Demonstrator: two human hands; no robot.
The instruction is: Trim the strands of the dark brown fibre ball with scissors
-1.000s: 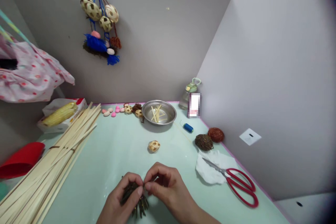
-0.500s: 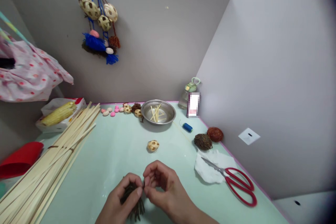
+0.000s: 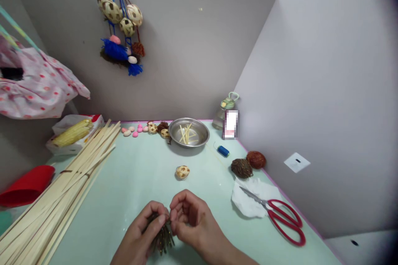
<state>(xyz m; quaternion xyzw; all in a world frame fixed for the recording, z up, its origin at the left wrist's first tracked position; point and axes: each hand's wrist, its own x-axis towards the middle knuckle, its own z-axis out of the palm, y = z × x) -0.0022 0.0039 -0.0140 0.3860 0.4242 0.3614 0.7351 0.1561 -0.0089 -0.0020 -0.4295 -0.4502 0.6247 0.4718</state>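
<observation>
Near the table's front edge, my left hand (image 3: 144, 230) pinches a dark brown yarn tassel (image 3: 162, 241), whose loose strands hang below the thumb. My right hand (image 3: 194, 219) is beside it, fingers curled and fingertips close together at the tassel's top; whatever is between them is too small to make out. A small woven ball (image 3: 182, 172) lies on the table beyond both hands.
Red-handled scissors (image 3: 281, 215) lie on white tissue (image 3: 248, 203) at right, near brown yarn (image 3: 241, 168) and reddish yarn (image 3: 256, 160). Blue thread (image 3: 223, 151) and a metal bowl (image 3: 203, 134) are farther back. Flat wooden strips (image 3: 62, 190) cover the left side.
The tassel's strands have spread and shifted slightly to the right under my left hand. My right hand stays almost where it was. The view has shifted slightly.
</observation>
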